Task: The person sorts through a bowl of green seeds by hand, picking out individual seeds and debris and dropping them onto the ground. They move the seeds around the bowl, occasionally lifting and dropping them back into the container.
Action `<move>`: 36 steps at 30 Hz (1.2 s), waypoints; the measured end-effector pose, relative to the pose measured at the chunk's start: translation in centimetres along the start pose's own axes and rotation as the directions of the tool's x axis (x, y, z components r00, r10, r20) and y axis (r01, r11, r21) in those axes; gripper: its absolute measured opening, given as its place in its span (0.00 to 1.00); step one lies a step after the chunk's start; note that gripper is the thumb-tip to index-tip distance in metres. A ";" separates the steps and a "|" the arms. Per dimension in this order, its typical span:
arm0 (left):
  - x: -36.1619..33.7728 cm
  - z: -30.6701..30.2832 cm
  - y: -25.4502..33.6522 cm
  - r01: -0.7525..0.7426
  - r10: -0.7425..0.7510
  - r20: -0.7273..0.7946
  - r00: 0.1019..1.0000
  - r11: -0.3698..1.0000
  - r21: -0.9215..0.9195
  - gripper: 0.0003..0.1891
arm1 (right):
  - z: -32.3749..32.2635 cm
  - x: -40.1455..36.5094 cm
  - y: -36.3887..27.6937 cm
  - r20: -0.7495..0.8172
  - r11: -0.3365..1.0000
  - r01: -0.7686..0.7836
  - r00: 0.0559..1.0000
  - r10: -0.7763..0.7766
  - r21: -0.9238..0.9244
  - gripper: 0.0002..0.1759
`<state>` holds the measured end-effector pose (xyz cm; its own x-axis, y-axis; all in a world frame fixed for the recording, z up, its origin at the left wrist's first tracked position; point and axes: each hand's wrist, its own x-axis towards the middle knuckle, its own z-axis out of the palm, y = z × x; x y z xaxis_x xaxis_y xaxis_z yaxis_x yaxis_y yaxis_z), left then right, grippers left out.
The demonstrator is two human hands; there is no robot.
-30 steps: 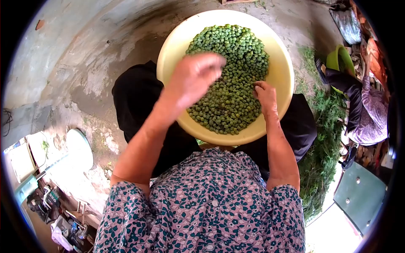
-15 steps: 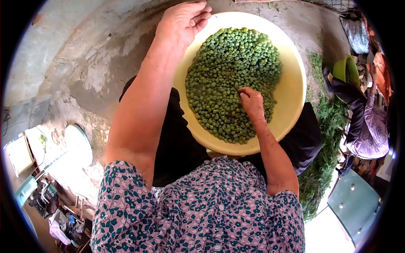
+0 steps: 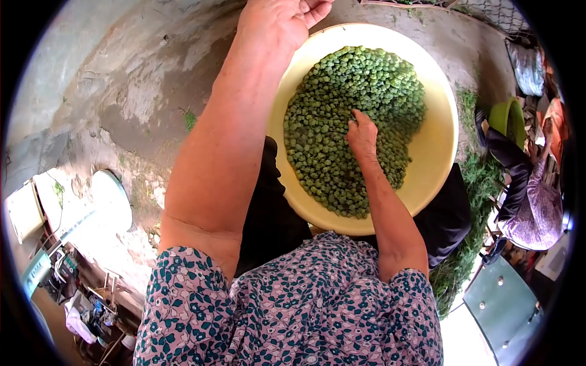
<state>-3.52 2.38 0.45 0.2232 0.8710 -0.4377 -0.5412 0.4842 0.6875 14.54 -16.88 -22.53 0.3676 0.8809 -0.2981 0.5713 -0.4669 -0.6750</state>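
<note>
A wide pale-yellow basin (image 3: 441,143) rests on my lap, holding a broad layer of small round green berries (image 3: 366,70); their exact kind I cannot make out. Over the middle of the berries is my right hand (image 3: 362,134), its forefinger stretched out and its thumb a little apart, touching or just above them. My left hand (image 3: 299,17) is raised beyond the basin's upper left rim, partly cut off by the frame's top edge. Its fingers are curled in; anything between them is hidden.
Another person in a purple patterned top (image 3: 537,210) sits at the right beside a green tub (image 3: 508,122). Leafy green branches (image 3: 473,195) lie on the ground near my right leg. A teal panel (image 3: 503,305) stands lower right; a round pale lid-like object (image 3: 112,200) is at left.
My right hand has shifted up slightly over the berries, and its forefinger has straightened out. My left hand has risen farther toward the top edge. The whole view has shifted a little.
</note>
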 end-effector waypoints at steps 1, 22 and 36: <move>0.1 0.0 0.1 0.003 -0.003 -0.002 1.000 1.000 -0.009 0.03 | 0.2 0.2 0.0 0.003 1.000 0.000 1.000 0.000 -0.001 0.20; -0.3 0.1 0.6 -0.012 0.012 -0.013 1.000 1.000 -0.026 0.03 | -4.0 0.0 -5.1 0.023 0.760 -0.377 0.902 0.431 0.529 0.35; -0.1 0.1 0.3 -0.001 0.001 0.008 1.000 1.000 0.006 0.02 | -3.4 -4.8 -6.0 0.495 0.746 -0.537 0.807 0.321 0.393 0.32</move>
<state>-3.60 2.48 0.78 0.2288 0.8723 -0.4322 -0.5363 0.4834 0.6918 11.88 -18.60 -14.74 0.1170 0.6000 -0.7914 -0.0597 -0.7912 -0.6087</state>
